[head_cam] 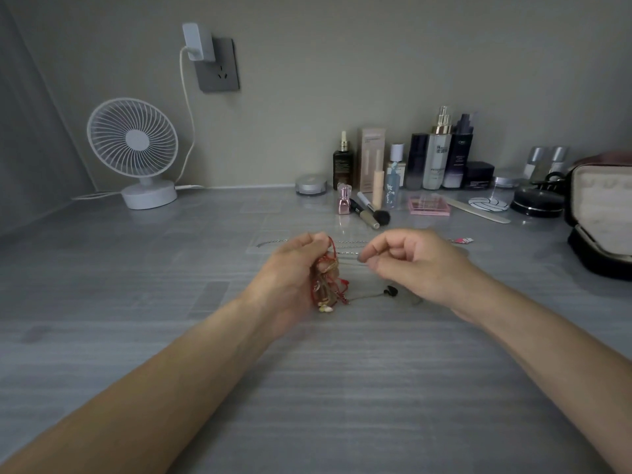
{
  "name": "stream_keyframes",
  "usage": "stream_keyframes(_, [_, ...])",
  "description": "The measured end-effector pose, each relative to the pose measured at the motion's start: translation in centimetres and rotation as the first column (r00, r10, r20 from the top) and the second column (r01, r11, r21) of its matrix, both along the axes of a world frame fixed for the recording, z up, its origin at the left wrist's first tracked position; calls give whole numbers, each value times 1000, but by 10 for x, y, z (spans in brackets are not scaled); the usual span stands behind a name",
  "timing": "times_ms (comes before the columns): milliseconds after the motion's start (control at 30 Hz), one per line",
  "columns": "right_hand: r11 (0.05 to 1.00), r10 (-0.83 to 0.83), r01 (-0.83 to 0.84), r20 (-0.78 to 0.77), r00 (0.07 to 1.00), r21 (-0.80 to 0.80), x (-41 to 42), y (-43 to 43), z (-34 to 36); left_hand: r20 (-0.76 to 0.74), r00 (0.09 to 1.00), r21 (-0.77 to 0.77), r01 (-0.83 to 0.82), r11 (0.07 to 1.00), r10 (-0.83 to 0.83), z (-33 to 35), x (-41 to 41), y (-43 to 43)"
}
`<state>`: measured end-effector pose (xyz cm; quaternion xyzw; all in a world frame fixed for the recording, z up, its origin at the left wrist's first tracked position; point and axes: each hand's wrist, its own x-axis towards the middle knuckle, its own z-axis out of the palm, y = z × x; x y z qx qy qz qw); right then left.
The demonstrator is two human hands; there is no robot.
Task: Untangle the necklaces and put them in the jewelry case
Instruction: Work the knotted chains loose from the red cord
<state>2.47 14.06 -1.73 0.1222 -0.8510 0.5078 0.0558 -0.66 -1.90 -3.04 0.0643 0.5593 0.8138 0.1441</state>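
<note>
Left hand [294, 265] clutching necklaces [328, 282] (tangled), table [136, 302]

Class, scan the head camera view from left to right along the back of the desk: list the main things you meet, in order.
White fan → round silver compact → pink perfume bottle → pink palette → round black case → open jewelry case.

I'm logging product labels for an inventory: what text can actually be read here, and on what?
"H": large letter on the tall white bottle with a gold pump; the lines under it are blurred.
Small white mark on the dark purple pump bottle: too blurred.
Dark brown dropper bottle and beige upright carton: print too small.
</note>
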Motion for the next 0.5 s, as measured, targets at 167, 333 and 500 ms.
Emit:
stream_keyframes(167, [999, 0, -3, -71, 997, -35, 0, 0, 1, -6, 1000, -83, 8, 997, -8, -1, -1, -2])
stream_keyframes(333, [996, -51, 44, -101, 994, -75, 0, 2, 4, -47, 997, -118, 60, 991, -66, 1, 2, -3])
stream_keyframes(500, [971, -147, 118, -130, 981, -208, 1, 9, 11, -82, 982, -145, 160, 976, -173, 3, 3, -9])
